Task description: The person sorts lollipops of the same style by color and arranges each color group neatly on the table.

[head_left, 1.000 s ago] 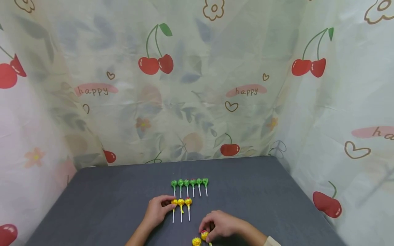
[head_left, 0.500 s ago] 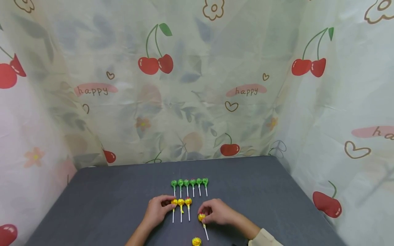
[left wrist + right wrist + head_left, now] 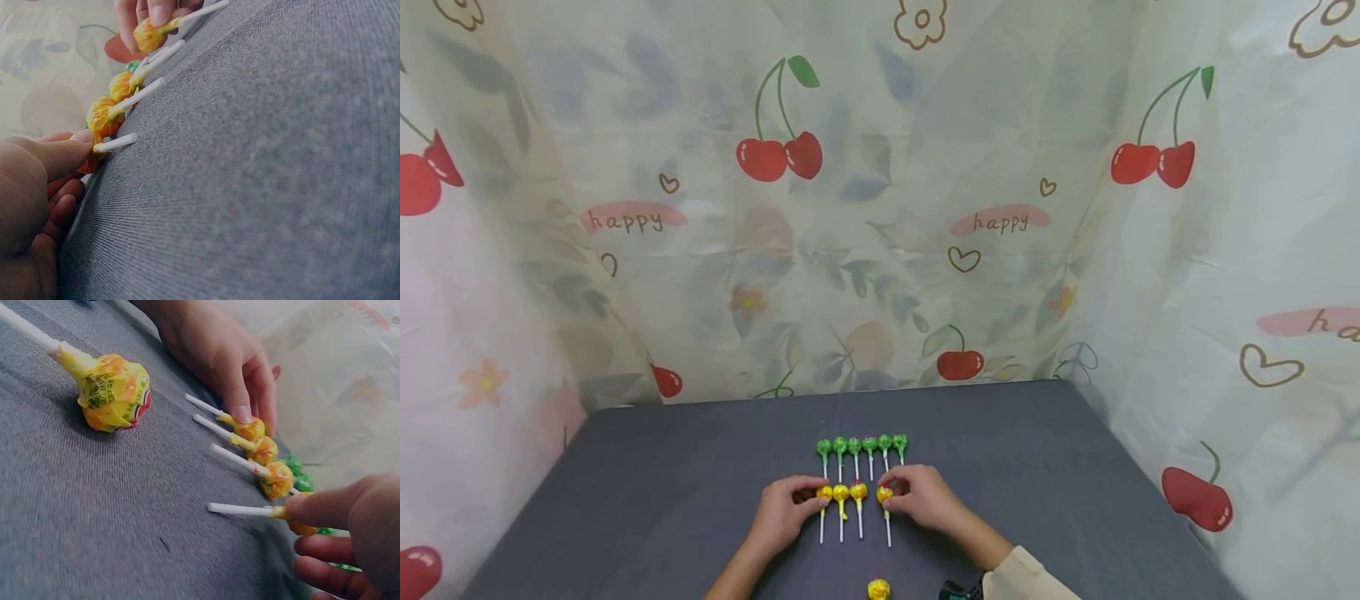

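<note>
My left hand pinches the head of the leftmost yellow lollipop between thumb and fingers. Two more yellow lollipops, a middle one and a right one, lie beside it with sticks toward me. My right hand pinches the wrapped head of another yellow lollipop, a small gap to the right of that row. In the right wrist view its white stick points away from the thumb. A further yellow lollipop lies nearer me, its head at the head view's bottom edge.
Behind the yellow row, several green lollipops form a line with sticks toward me. Everything lies on a dark grey cloth-covered table. A cherry-patterned curtain stands at the back and sides.
My right hand has carried its yellow lollipop forward and slightly left from the near side, up level with the yellow row, its stick turning straighter. My left hand has stayed in place.
</note>
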Available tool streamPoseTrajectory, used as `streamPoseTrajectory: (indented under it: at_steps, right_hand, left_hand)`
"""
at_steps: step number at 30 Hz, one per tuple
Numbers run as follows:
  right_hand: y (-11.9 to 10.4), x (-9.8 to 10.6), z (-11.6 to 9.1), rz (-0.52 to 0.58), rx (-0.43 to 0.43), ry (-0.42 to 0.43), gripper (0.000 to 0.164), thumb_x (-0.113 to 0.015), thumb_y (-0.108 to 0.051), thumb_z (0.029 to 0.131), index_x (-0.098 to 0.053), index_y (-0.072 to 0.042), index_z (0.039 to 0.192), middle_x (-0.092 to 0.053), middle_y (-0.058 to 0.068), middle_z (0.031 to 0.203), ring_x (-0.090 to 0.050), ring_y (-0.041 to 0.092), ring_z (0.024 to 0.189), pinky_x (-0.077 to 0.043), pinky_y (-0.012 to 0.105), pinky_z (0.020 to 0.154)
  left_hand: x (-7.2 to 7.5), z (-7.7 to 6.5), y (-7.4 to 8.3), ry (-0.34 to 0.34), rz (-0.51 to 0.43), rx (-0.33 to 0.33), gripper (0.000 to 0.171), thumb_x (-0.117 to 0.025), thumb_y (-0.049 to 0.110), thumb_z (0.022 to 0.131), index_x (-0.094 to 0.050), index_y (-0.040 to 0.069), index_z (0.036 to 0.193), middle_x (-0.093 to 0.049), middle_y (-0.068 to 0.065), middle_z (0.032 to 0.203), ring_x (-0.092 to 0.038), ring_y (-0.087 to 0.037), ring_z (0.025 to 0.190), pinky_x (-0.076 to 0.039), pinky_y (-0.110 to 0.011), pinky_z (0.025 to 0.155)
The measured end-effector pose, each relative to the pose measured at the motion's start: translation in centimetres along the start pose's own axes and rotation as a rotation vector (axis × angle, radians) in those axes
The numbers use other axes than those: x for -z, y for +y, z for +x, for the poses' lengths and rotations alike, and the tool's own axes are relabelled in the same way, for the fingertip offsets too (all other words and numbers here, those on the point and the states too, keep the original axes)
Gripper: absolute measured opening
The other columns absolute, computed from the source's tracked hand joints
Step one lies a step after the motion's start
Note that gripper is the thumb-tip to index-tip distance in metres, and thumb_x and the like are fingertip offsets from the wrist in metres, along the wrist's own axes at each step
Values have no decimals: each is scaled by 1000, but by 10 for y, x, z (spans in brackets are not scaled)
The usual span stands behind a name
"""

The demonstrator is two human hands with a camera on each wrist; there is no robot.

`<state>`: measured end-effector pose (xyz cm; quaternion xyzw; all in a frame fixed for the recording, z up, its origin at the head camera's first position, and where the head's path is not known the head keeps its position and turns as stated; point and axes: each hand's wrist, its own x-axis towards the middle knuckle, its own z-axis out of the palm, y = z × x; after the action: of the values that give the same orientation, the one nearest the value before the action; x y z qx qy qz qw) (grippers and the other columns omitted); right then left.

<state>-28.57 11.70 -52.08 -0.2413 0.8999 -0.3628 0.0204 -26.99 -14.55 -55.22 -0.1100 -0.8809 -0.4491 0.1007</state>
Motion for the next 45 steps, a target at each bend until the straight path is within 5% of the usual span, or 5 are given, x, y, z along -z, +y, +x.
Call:
streamPoseTrajectory:
  at_steps: [12, 20, 30, 38, 45]
  right_hand:
    - [-6, -18, 7, -37, -95, 161, 18, -81, -17, 78, -73, -17, 95, -54, -12, 67, -48, 6, 58, -40, 27, 55]
    - [-9, -26, 6, -31, -80, 249, 19, -82, -17, 78, -71, -15, 92, -54, -12, 65, -47, 4, 56, -38, 26, 54]
    - [-9, -27, 7, -27, -98, 236, 18, -81, -21, 79, -71, -18, 94, -54, -13, 65, -48, 5, 55, -39, 26, 54]
    - [-3, -24, 7, 58, -51, 305, 20, -82, -18, 79, -72, -12, 96, -50, -10, 62, -44, 5, 53, -38, 24, 51]
    - [-8, -14, 5, 102, -65, 254, 20, -80, -21, 82, -72, -12, 97, -52, -9, 64, -45, 6, 53, -38, 24, 51]
  left_hand:
    - [1, 2, 1, 1, 12, -5, 21, -81, 14, 78, -77, 14, 99, -67, 7, 82, -57, -7, 69, -46, -25, 62]
    - [3, 1, 2, -9, 14, 3, 21, -81, 16, 79, -77, 14, 99, -66, 6, 82, -57, -8, 70, -46, -25, 62]
    - [2, -1, 3, -3, 25, 28, 21, -81, 16, 79, -77, 15, 99, -66, 7, 83, -56, -7, 70, -46, -26, 62]
    - [0, 0, 2, 4, 5, 13, 21, -82, 15, 78, -77, 14, 98, -67, 6, 82, -57, -7, 69, -46, -25, 62]
    - [-1, 0, 3, -7, 7, 18, 21, -81, 15, 78, -77, 14, 99, -67, 6, 83, -57, -8, 70, -46, -25, 62]
